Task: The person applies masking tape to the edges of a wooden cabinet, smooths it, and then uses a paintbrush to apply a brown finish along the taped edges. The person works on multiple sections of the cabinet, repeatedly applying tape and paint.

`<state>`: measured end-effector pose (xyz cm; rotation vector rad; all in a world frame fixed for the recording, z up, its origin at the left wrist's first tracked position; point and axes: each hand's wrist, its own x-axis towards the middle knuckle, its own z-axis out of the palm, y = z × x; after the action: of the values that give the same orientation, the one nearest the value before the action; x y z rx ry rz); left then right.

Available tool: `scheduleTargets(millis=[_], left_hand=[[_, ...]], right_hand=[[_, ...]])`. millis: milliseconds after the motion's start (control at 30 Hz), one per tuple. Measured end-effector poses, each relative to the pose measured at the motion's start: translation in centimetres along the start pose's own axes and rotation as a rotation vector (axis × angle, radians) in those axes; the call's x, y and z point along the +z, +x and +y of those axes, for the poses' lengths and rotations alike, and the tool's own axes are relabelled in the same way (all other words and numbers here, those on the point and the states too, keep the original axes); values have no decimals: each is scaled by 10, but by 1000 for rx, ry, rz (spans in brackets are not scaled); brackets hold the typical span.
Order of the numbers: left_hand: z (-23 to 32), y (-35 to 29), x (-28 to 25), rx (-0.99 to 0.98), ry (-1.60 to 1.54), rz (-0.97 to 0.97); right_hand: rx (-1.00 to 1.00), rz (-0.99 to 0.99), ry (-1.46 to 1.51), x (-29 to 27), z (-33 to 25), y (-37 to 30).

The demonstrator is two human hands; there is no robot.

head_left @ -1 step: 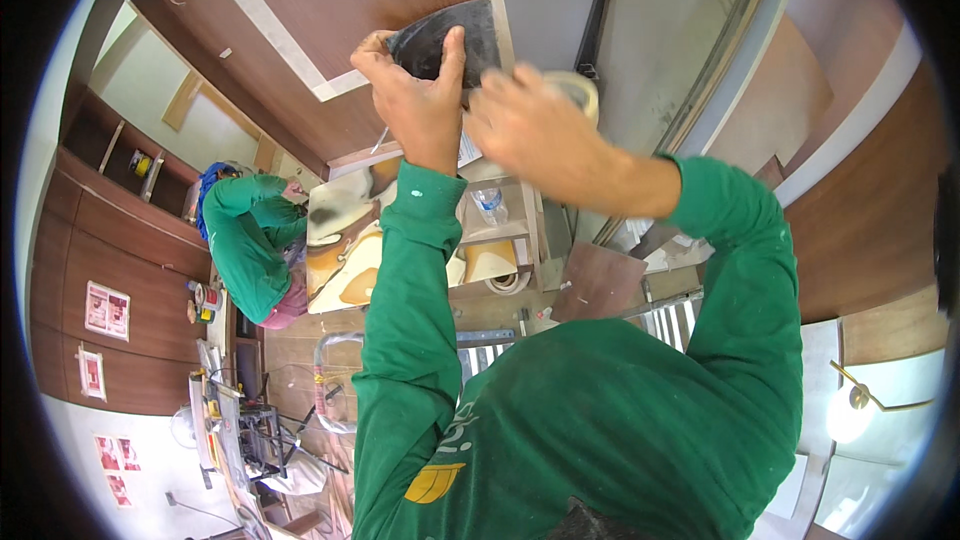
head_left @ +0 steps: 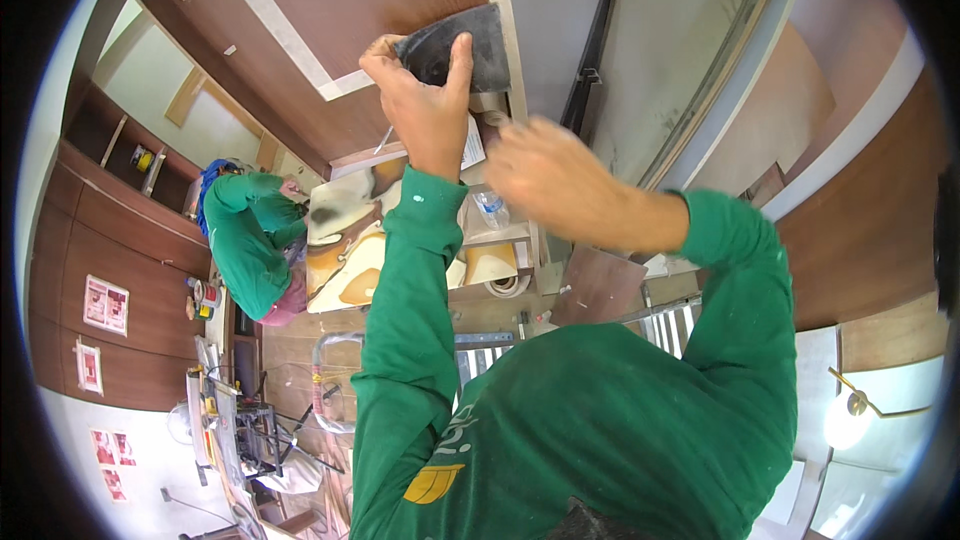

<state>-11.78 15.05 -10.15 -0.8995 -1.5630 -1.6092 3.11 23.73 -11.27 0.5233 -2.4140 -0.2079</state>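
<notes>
A thin black sheet with a bowed upper edge is held up in front of a brown panel. My left hand grips it, thumb lying on the near face and fingers behind. Just to its lower right is my right hand, fingers curled and smeared by motion; whatever it holds, if anything, is hidden. Between the sheet's lower edge and the right hand shows a tan curved piece, partly covered, whose kind I cannot tell.
A brown panel with pale strips stands ahead. Below my hands are a marbled board, a plastic bottle and a brown board. At left a co-worker in green bends beside the marbled board.
My right hand has moved down and slightly right, away from the sheet. The cream ring seen beside it earlier no longer shows. My left hand and the sheet have shifted slightly right.
</notes>
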Motion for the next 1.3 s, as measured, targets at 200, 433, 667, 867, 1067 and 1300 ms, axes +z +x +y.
scheduleTargets(millis=[200, 433, 667, 867, 1067, 1300], left_hand=[[-18, -35, -44, 104, 30, -286], [8, -30, -35, 312, 429, -890], [8, -30, -13, 532, 493, -878], [4, -35, -13, 424, 496, -759], [-9, -33, -49, 318, 573, -760], [-31, -16, -105, -24, 606, -699]], right_hand=[[494, -260, 1175, 16, -48, -107], [879, 34, 1193, 33, -67, -178], [882, 157, 1020, 34, -39, -183], [809, 156, 1089, 35, -34, -175], [792, 139, 1076, 33, -33, -179], [838, 98, 1125, 35, -22, -179]])
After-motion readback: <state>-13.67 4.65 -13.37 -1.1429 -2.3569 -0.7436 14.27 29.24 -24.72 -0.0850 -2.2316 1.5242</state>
